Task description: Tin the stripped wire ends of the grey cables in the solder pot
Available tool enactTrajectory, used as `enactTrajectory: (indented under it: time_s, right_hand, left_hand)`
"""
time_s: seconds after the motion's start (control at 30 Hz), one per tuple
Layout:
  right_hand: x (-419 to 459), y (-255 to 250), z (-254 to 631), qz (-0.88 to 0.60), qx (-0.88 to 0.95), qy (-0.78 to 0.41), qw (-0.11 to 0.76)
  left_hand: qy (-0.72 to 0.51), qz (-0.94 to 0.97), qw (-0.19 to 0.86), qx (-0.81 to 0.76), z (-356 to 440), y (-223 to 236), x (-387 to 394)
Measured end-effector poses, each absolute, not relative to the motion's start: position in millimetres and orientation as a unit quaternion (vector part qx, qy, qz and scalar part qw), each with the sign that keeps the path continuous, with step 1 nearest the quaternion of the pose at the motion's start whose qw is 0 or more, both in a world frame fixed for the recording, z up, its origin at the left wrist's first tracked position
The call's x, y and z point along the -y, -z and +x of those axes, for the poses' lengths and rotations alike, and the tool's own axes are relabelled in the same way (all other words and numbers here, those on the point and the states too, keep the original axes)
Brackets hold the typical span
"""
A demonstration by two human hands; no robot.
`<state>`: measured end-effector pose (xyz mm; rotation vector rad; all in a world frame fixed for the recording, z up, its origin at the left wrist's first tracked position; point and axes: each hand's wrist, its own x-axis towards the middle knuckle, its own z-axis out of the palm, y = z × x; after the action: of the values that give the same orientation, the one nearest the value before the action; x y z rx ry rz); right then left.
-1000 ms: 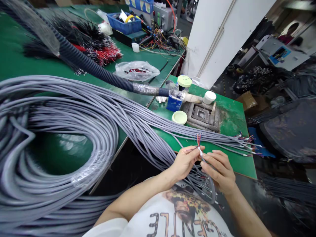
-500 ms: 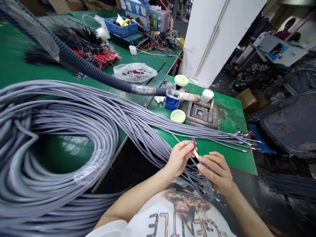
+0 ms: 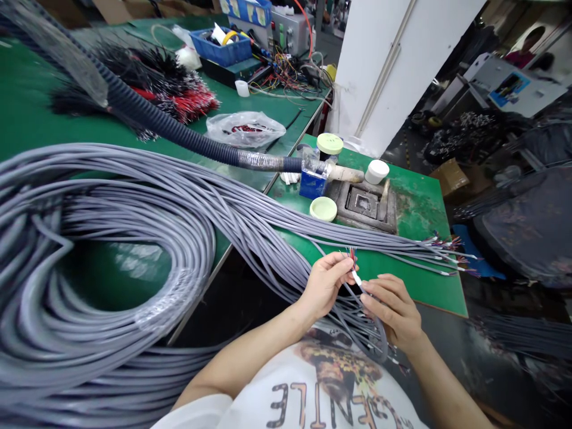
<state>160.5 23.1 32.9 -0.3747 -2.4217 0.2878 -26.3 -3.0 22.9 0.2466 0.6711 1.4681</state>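
Note:
My left hand (image 3: 325,285) pinches the thin coloured wires (image 3: 351,257) that fan out of the stripped end of a grey cable (image 3: 374,325). My right hand (image 3: 394,308) grips the same cable just below its white-wrapped tip, fingers curled round it. Both hands are held over the near edge of a small green table (image 3: 420,286). The cable hangs down from my right hand toward my lap among other grey cable ends. A big coil of grey cables (image 3: 111,250) fills the left, and a strand of them runs across the small table to stripped ends (image 3: 447,250).
On the small green table stand a blue box (image 3: 313,182), two pale green lids (image 3: 324,208), a white jar (image 3: 376,171) and a grey metal fixture (image 3: 366,204). A black corrugated hose (image 3: 170,128) crosses the big green bench. Black and red wire bundles (image 3: 179,95) lie behind.
Both hands shifted slightly left and lower than a second ago. The left fingers have closed tighter on the coloured wires, which now stand less fanned. The grip is unchanged.

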Motion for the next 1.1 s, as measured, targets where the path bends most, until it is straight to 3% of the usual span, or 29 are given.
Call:
enactTrajectory:
  time_s: [0.17, 0.27, 0.37, 0.5, 0.87, 1.1]
  right_hand:
    - [-23, -34, 162, -0.171, 0.909, -0.192, 0.329]
    - [-22, -40, 162, -0.299, 0.852, -0.263, 0.339]
    - [-21, -47, 162, -0.422, 0.785, -0.346, 0.293]
    - [-20, -52, 168, -0.487, 0.715, -0.434, 0.251]
    - [-1, -46, 191, -0.496, 0.623, -0.530, 0.293]
    - [23, -30, 239, -0.470, 0.683, -0.521, 0.206]
  left_hand:
    - [-0.662, 0.112, 0.673, -0.309, -24, -24, 0]
    - [-0.659, 0.123, 0.666, -0.327, -19, -24, -3]
    - [-0.644, 0.150, 0.675, -0.328, -13, -24, -7]
    - [-0.605, 0.210, 0.712, -0.287, -5, -22, -11]
    - [-0.505, 0.311, 0.763, -0.258, 18, -13, -15]
    - [-0.395, 0.510, 0.726, -0.241, 47, -11, -18]
